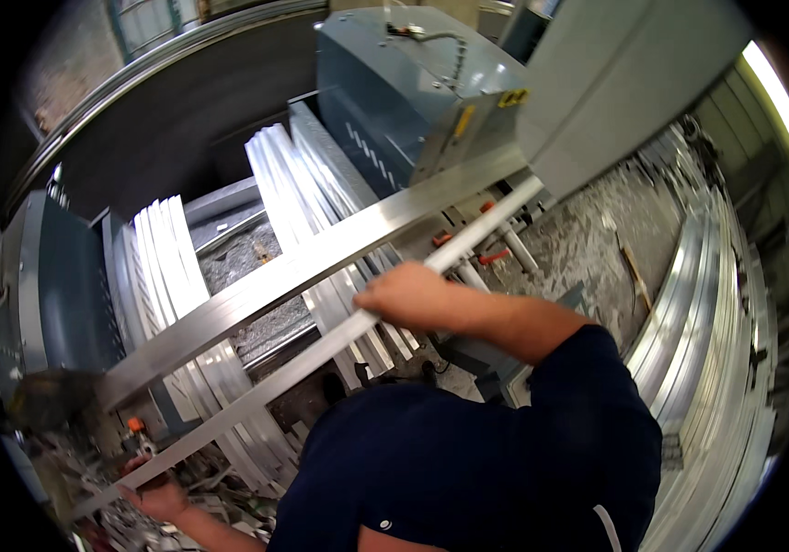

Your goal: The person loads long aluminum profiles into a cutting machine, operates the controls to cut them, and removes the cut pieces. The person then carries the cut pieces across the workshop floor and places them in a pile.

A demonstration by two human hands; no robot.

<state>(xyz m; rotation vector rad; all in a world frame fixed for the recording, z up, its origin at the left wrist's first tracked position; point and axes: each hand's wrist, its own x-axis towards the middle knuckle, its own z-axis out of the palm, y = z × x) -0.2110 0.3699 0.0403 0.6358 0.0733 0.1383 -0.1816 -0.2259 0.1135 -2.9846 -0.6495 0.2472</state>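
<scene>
A person's right hand (408, 294) clamps around a long, narrow metal bar (321, 352) while the left hand (157, 497) grips it near the lower-left end, the wide spacing likely steadying its length. The bar slants across the person's front, near a broader, flat-faced beam (270, 285) that crosses two bundles of glossy, ridged strips (174, 258), perhaps laid side by side for easy reach. Smooth, blue-grey machine housings (385, 101) flank them, one with slotted vents.
</scene>
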